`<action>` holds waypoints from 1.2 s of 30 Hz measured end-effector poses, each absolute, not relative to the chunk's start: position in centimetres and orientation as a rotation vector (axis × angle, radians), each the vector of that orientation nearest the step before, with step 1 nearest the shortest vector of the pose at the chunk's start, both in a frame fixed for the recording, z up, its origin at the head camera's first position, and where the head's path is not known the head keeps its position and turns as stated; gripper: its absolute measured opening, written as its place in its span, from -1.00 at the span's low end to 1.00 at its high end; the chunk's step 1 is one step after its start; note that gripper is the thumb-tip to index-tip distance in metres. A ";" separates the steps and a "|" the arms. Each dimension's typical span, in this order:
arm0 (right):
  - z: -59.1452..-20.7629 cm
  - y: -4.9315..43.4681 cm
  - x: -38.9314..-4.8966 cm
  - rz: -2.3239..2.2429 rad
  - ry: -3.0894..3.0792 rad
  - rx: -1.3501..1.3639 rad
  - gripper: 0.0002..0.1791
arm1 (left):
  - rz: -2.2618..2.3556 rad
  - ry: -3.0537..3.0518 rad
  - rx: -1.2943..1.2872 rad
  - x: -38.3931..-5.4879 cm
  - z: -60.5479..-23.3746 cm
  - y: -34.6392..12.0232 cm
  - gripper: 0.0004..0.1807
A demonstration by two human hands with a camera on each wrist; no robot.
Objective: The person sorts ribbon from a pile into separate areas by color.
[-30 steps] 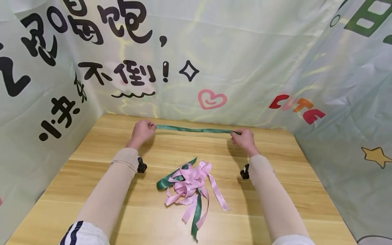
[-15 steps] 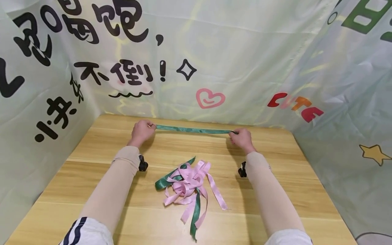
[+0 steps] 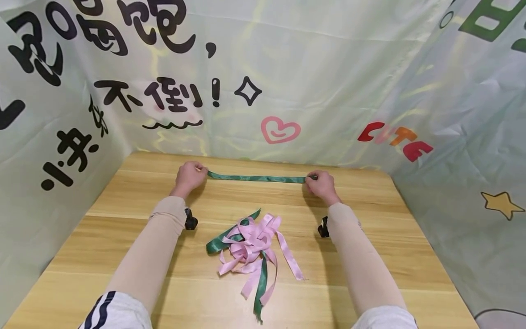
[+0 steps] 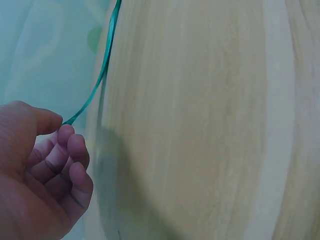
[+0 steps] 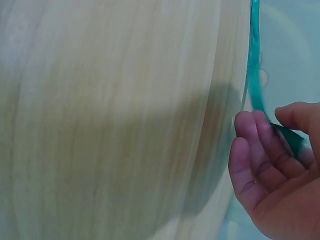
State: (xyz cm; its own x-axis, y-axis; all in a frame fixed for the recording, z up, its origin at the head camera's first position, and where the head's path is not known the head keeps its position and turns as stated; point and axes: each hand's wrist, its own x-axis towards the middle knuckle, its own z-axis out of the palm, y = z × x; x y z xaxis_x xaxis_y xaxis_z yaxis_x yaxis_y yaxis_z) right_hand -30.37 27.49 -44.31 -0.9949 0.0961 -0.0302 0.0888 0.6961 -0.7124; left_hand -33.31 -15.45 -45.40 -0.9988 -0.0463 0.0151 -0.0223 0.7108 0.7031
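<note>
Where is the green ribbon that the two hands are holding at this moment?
In the head view, the green ribbon runs between the left hand and the right hand, near the far edge of the table, beyond the pink ribbons.

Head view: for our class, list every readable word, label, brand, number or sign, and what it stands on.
"CUTE", on the cloth backdrop
"不倒!", on the same cloth
"快", on its left side
Upper-left black characters and upper-right green characters: cropped or distorted, not safely readable
</note>
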 end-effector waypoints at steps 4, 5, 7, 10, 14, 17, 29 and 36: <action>-44.0 27.6 -30.1 1.180 -2.907 -0.174 -0.53 | -1.212 -2.863 0.071 -33.1 -45.4 -15.9 -0.61; -43.9 27.6 -30.1 1.169 -2.912 -0.176 -0.51 | -1.217 -2.859 0.069 -33.0 -45.4 -16.0 -0.59; -43.7 27.8 -29.9 1.132 -2.920 -0.173 -0.48 | -1.215 -2.843 0.064 -32.9 -45.2 -16.3 -0.57; -43.5 28.0 -29.7 1.079 -2.915 -0.162 -0.47 | -1.202 -2.824 0.054 -32.7 -44.9 -16.8 -0.57; -43.4 27.9 -29.6 1.045 -2.890 -0.114 -0.50 | -1.161 -2.824 0.038 -32.4 -44.5 -17.3 -0.57; -43.3 27.4 -29.4 1.055 -2.874 -0.016 -0.53 | -1.129 -2.821 0.001 -32.1 -44.3 -17.5 -0.60; -42.3 21.4 -27.1 0.852 -2.923 0.501 -0.68 | -1.048 -2.828 -0.336 -29.6 -42.8 -14.7 -0.73; -42.0 18.3 -25.3 0.796 -2.977 0.733 -0.72 | -1.051 -2.860 -0.551 -27.7 -42.3 -12.6 -0.76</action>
